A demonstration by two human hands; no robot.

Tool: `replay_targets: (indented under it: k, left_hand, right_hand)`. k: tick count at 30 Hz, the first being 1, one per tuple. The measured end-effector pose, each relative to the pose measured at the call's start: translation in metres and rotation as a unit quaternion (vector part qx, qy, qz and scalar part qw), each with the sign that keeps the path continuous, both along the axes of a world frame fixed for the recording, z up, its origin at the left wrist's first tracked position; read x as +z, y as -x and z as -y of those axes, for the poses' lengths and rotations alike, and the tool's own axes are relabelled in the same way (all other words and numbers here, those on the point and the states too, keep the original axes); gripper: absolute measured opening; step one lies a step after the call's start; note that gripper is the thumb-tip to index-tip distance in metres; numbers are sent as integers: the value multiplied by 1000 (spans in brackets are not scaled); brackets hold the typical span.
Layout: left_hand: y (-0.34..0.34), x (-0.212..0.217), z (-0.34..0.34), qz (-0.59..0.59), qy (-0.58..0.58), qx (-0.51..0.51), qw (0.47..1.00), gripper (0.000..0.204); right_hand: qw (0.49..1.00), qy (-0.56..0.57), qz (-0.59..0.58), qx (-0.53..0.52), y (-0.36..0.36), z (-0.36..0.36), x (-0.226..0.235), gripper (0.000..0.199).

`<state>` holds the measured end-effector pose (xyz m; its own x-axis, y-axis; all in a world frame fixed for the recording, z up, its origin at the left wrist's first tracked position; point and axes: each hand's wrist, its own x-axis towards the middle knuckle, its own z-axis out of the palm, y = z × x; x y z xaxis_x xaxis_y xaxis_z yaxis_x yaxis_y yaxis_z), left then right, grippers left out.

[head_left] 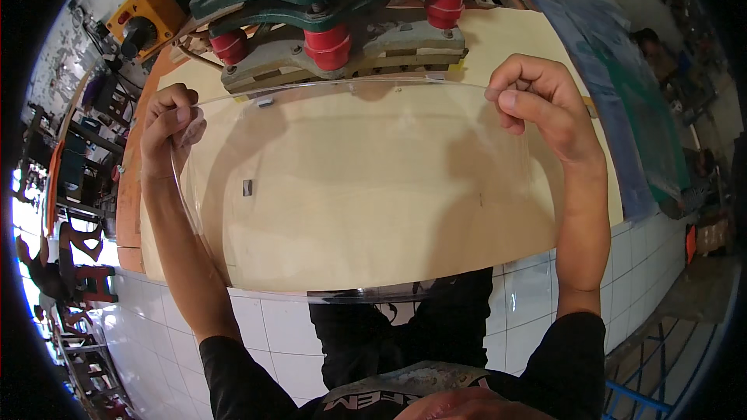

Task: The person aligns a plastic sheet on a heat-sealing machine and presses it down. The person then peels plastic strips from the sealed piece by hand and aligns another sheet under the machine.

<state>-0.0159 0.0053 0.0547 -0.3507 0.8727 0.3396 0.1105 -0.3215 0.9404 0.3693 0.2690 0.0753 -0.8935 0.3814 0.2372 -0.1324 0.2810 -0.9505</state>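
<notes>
Hands pinch clear plastic sheet [366,187] at top corners: left hand [167,128], right hand [537,101]; sheet's lower edge faint over tabletop [506,35].

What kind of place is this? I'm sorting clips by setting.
Most likely a small workshop. A green metal press machine with red cylindrical parts stands on a pale wooden worktable, a yellow switch box sits beside it, and both hands hold a clear plastic sheet.
</notes>
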Motion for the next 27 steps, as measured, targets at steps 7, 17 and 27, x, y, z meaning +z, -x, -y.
replay_targets:
  k: [7, 17, 27]
  left_hand:
    - [-7, 2, -1, 11, 4, 5, 1000, 19]
    - [-14, 6, -3, 29, 9, 12, 999, 20]
    - [-16, 4, -4, 22, 6, 19, 1000, 21]
  right_hand:
    - [999, -13, 20, -37, 2, 1, -1, 14]
    - [999, -1, 26, -43, 2, 5, 5, 18]
    - [998, -33, 8, -62, 4, 5, 0, 20]
